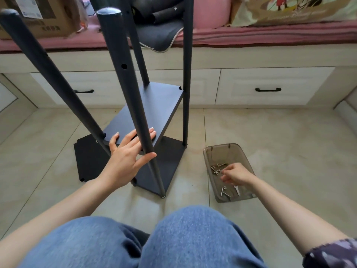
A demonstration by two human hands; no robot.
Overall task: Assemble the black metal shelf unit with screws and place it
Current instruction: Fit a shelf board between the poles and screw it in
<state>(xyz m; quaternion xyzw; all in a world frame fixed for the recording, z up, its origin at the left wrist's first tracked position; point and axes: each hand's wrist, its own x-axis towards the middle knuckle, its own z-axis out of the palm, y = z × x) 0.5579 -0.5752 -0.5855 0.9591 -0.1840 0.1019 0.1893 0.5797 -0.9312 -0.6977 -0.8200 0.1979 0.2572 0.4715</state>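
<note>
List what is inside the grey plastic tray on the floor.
The tray holds loose silver screws, two more screws nearer the person and a small flat wrench. The right hand reaches in, covering whatever lies beneath it.

The metal shelf unit with its 4 round poles [127, 89] is matte black, as is the loose flat panel [89, 159]. Silver screws [217, 169] lie in a smoky grey translucent plastic tray [231, 149]. Glossy beige floor tiles [280, 132], cream drawers with black handles [268, 89], a pink striped cushion [270, 33], blue denim jeans [193, 238].
</note>
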